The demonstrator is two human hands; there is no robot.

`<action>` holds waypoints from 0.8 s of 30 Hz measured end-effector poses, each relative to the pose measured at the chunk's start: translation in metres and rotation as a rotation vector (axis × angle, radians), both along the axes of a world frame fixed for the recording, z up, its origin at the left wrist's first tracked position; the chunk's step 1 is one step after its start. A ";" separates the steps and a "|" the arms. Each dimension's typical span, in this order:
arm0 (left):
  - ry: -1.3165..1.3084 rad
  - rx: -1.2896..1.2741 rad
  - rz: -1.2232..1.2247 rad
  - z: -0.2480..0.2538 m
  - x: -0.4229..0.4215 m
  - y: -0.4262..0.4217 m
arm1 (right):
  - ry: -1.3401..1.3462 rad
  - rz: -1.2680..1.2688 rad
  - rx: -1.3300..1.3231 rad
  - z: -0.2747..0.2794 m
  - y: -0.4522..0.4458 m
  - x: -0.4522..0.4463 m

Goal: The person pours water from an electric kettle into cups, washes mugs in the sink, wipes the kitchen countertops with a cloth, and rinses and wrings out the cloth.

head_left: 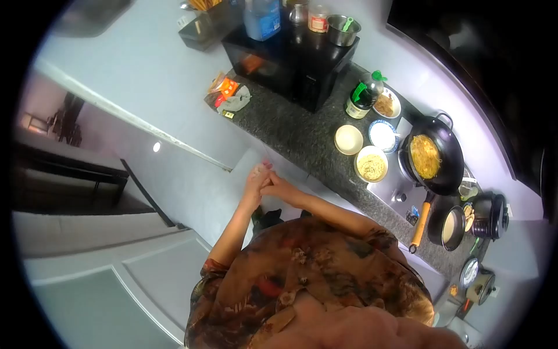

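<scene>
My left hand (256,177) and my right hand (278,187) meet in front of my body, away from the counter. Both are closed, with the fingers pressed together and partly overlapping. A small pinkish-red patch shows at the fingertips; whether it is nails or a small object I cannot tell. Whatever may lie between the palms is hidden. On the counter to the right stand a bowl of noodles (371,167), a pale bowl (349,139) and a blue-rimmed bowl (383,137) with white contents. The black wok (451,168) on the stove holds yellowish food (425,157).
A black microwave (308,81) carries a blue jug (261,20) and a metal pot (343,35). Near the wok are a dark sauce bottle (361,100), a bowl of brown food (385,104) and a small pan (447,227). Orange packaging (228,88) lies at the counter's end.
</scene>
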State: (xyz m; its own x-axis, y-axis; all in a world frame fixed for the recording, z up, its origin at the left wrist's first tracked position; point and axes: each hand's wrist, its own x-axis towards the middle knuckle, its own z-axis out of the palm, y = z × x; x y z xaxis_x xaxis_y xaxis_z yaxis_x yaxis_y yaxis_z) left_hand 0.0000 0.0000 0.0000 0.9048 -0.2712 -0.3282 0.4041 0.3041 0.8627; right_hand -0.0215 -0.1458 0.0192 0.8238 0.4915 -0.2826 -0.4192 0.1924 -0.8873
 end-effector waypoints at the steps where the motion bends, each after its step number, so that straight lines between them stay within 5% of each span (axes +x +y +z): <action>1: 0.048 -0.070 -0.043 0.001 0.001 0.008 | -0.128 0.028 -0.105 -0.010 0.004 0.001; 4: 0.237 -0.220 -0.114 -0.027 0.041 0.016 | -0.214 -0.009 -0.320 -0.005 -0.017 0.035; 15: 0.451 -0.008 -0.317 -0.072 0.171 0.165 | -0.040 -0.947 -0.748 -0.026 -0.075 0.144; 19: 0.601 -0.031 -0.253 -0.083 0.173 0.192 | 0.035 -1.062 -0.737 -0.027 -0.081 0.168; 24: 0.705 -0.088 -0.262 -0.111 0.171 0.213 | 0.005 -0.991 -1.146 -0.034 -0.087 0.187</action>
State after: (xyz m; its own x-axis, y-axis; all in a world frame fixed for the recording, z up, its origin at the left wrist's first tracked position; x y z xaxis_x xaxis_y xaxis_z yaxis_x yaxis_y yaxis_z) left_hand 0.1708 0.2129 -0.1108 0.3907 -0.5002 -0.7727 0.9197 0.1778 0.3500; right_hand 0.1655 -0.2332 -0.0147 0.6780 -0.7252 -0.1202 -0.5422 -0.3829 -0.7480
